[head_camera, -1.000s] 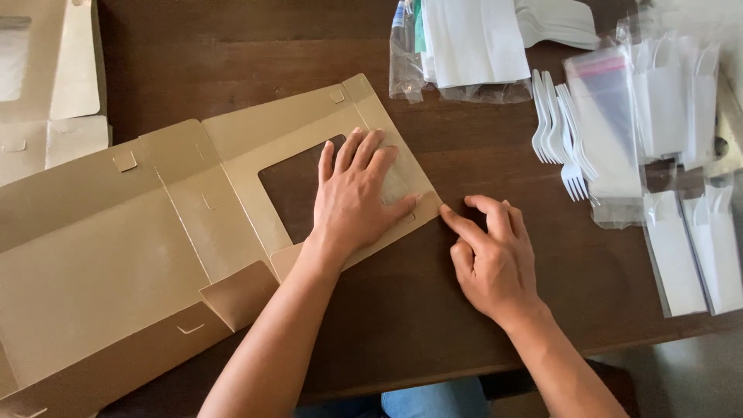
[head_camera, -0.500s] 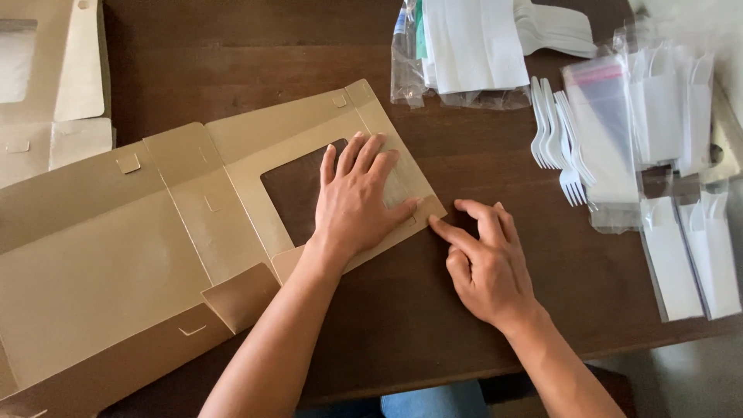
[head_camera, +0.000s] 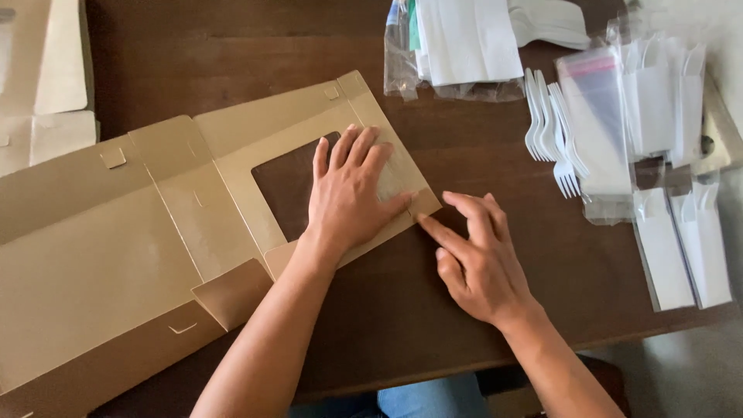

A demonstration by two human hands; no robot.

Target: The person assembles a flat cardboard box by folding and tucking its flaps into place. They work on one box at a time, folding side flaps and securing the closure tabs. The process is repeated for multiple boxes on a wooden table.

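One flattened tan window box (head_camera: 193, 232) lies on the brown table (head_camera: 464, 340), with three white plastic forks (head_camera: 551, 128) well apart. The left hand (head_camera: 348, 197) presses flat on it, fingers spread; the right hand (head_camera: 476, 259), fingers loosely extended, touches its corner.

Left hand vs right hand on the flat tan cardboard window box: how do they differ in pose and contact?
The left hand lies flat, palm down, fingers spread, pressing the tan cardboard box beside its window; the right hand rests mostly on the dark wooden table. The left hand covers a wide patch of panel; the right hand meets only the panel's edge with its fingertips. Both are bare, open and grasp nothing.
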